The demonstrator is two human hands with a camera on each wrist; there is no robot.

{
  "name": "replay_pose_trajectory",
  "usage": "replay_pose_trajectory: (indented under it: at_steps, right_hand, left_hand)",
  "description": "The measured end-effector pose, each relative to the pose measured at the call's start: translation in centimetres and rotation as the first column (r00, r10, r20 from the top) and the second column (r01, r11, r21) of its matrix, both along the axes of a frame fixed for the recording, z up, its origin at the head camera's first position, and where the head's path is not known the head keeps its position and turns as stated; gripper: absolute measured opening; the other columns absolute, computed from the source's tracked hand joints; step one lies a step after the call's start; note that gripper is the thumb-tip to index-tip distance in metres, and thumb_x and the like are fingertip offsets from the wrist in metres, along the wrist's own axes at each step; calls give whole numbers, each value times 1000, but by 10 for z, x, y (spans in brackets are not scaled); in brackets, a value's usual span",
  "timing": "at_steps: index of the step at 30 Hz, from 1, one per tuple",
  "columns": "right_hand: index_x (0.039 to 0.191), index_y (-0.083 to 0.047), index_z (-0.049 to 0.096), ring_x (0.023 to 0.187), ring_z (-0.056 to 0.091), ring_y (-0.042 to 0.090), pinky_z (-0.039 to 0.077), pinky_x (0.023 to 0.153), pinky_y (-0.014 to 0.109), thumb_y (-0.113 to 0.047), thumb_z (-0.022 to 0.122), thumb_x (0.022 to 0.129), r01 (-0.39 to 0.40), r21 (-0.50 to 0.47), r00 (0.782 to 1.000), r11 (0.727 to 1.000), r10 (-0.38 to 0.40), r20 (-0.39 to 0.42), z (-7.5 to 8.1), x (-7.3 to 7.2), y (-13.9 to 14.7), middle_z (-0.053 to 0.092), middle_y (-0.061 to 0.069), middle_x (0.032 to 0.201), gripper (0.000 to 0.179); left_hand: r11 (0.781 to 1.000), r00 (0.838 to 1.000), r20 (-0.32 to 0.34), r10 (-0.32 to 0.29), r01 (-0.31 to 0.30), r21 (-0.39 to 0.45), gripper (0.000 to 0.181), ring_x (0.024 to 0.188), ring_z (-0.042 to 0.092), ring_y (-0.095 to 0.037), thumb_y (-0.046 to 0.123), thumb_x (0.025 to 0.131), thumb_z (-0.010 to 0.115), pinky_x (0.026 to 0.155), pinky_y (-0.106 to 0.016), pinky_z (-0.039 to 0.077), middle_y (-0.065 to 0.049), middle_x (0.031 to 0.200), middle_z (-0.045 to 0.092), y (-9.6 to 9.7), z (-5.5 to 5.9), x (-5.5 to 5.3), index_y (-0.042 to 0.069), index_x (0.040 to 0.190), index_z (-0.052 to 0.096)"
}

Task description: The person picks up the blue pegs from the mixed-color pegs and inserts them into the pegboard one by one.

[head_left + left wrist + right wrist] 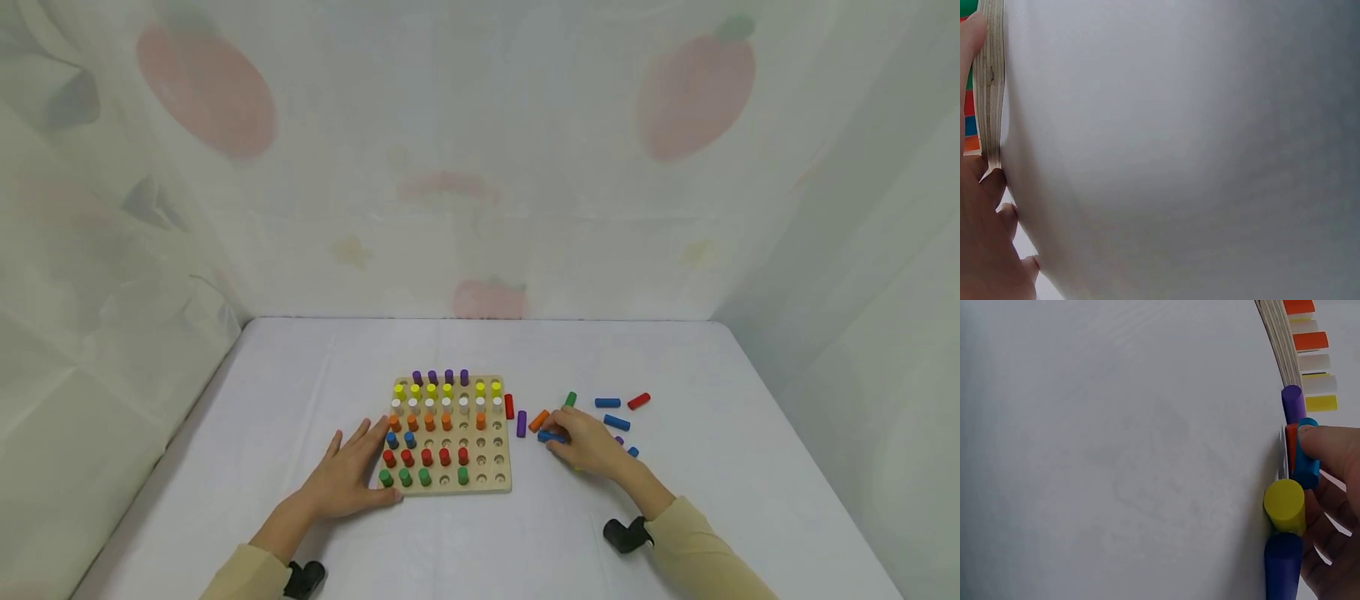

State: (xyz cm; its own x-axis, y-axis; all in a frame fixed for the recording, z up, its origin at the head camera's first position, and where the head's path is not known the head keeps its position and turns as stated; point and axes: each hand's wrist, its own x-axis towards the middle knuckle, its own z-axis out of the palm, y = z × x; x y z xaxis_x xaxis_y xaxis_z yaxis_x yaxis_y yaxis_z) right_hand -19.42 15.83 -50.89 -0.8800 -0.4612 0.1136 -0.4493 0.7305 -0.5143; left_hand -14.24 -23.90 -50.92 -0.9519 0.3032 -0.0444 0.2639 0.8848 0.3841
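A wooden pegboard (487,488) lies on the table with rows of upright coloured pegs: purple, yellow, white, orange, blue, red and green. My left hand (345,477) rests against its left side, fingers spread and thumb at the front left corner. In the left wrist view the thumb (979,32) touches the board's layered edge (990,81). To the right of the board, my right hand (588,443) pinches a blue peg (550,437), and the right wrist view shows the thumb on this blue peg (1307,456). Some fingertips are hidden behind it.
Loose pegs lie around the right hand: a red peg (509,407) and a purple peg (521,423) near the board, an orange peg (538,421), a green peg (571,399), blue pegs (607,403) and another red peg (639,402). A yellow peg (1285,506) sits beside the hand.
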Motion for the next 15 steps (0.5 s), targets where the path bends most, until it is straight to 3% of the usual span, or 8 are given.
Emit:
replay_pose_trajectory:
  at_steps: [7, 15]
  right_hand:
    - [99, -17, 63, 73, 46, 7, 44, 64, 18, -17, 70, 81, -16, -25, 999, 1000, 14, -48, 3, -2, -5, 55, -11, 82, 19]
    - [105, -16, 63, 80, 52, 4, 49, 72, 20, -17, 69, 82, -23, -67, 999, 997, 21, -36, 7, -2, -15, 61, -11, 93, 24]
  left_hand:
    - [1000, 1000, 3, -1, 1, -6, 114, 140, 18, -32, 76, 62, 61, 108, -63, 5, -5, 150, 28, 0, -1, -1, 16, 149, 18]
    - [1000, 1000, -1, -11, 11, 2, 114, 140, 19, -32, 76, 63, 61, 108, -64, 5, -5, 151, 28, -1, -1, -1, 15, 149, 18]
